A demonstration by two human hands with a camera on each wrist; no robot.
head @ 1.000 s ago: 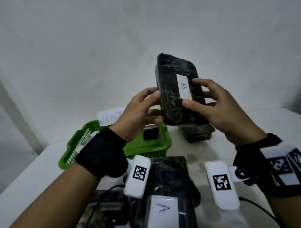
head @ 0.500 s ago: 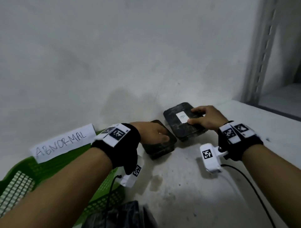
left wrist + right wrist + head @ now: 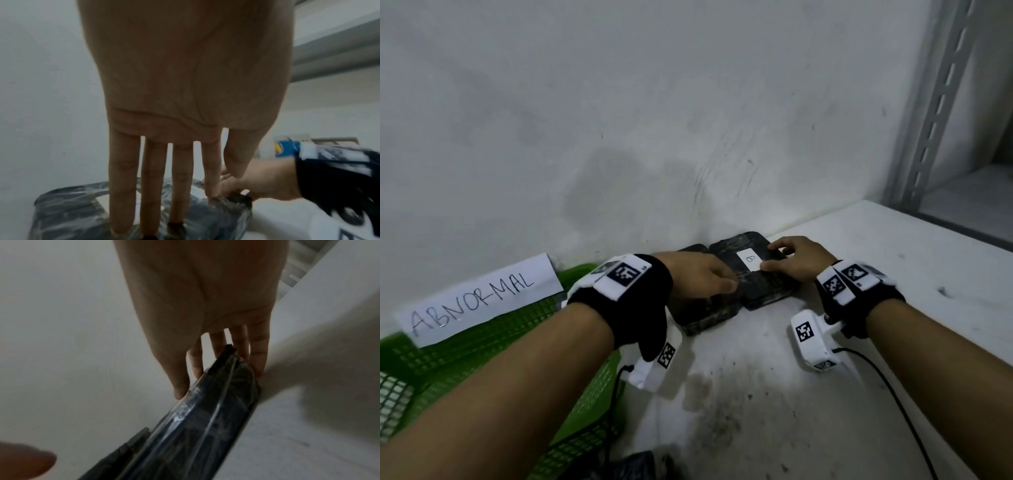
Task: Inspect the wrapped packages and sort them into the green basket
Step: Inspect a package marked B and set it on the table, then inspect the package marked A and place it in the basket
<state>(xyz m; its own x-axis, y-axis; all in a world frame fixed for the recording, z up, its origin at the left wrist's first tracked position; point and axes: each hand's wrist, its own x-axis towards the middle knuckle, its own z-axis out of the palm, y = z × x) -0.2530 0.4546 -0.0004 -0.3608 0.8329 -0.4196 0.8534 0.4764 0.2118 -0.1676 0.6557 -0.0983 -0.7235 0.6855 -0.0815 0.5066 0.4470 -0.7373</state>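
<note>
Against the wall (image 3: 619, 120), at the back of the white table (image 3: 893, 274), two black wrapped packages are laid side by side and touching. The right package (image 3: 763, 287) is marked with a small white label (image 3: 750, 260) with the letter B on it. The left package (image 3: 705, 311) is partly hidden under the left hand (image 3: 695, 277).

The left hand is laid flat on top of the left package. In the left wrist view its fingers (image 3: 121, 186) are seen held straight and a little apart, pressed down on the shiny wrap, so nothing is gripped by it.

The right hand (image 3: 798, 260) is placed on the far right end of the B package. In the right wrist view the thumb is seen on one face of the package (image 3: 205, 418) and the other fingers (image 3: 257, 356) on the other side, so the package seems to be held between them, though the picture is blurred.

The green basket (image 3: 482, 359) is set on the left, close to the left arm. A paper sign (image 3: 479, 298) with the word ABNORMAL is stuck at its back edge. No package can be seen inside the part of the basket that shows.

A grey metal shelf post (image 3: 935, 102) is seen at the far right.
</note>
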